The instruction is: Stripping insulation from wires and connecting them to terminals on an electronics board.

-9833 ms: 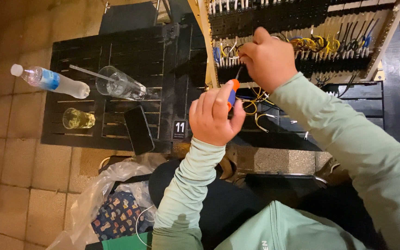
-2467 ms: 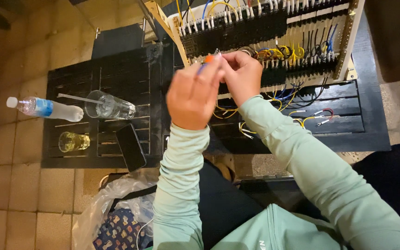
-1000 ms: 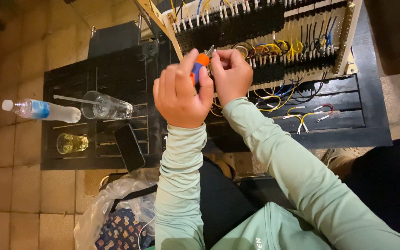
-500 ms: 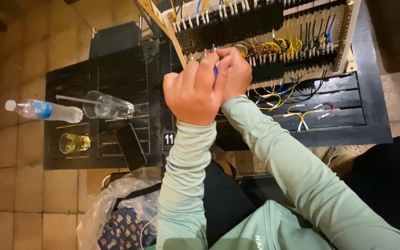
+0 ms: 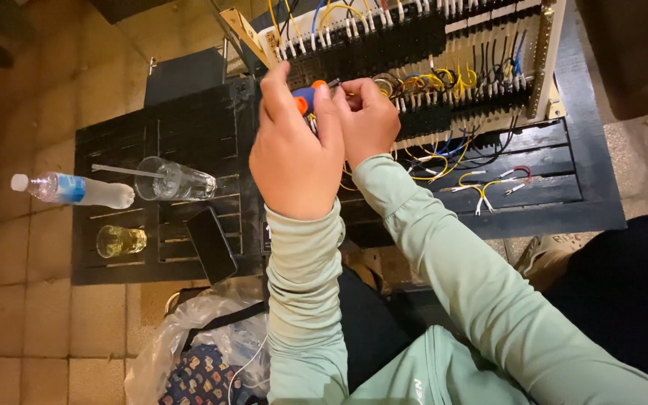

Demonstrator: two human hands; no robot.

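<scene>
My left hand [image 5: 294, 154] is closed around a screwdriver with an orange and blue handle [image 5: 306, 96], its tip aimed at a terminal-block panel [image 5: 429, 67] with rows of black terminals and yellow, blue and black wires. My right hand [image 5: 369, 116] sits right beside it, fingers pinched at the screwdriver tip and a wire end by the terminals; what it pinches is hidden. Both sleeves are pale green. Loose short wires [image 5: 489, 184] lie on the black slatted table [image 5: 564, 195] below the panel.
On the left part of the black table lie a clear glass with a straw [image 5: 174, 181], a plastic water bottle [image 5: 69, 189], a small glass of yellowish liquid [image 5: 120, 241] and a dark phone [image 5: 211, 244]. A plastic bag with patterned cloth [image 5: 189, 360] rests on the tiled floor.
Both hands have stayed together at the panel and shifted slightly; the left hand's fingers have spread so the orange and blue handle shows again. The camera view moved a little.
</scene>
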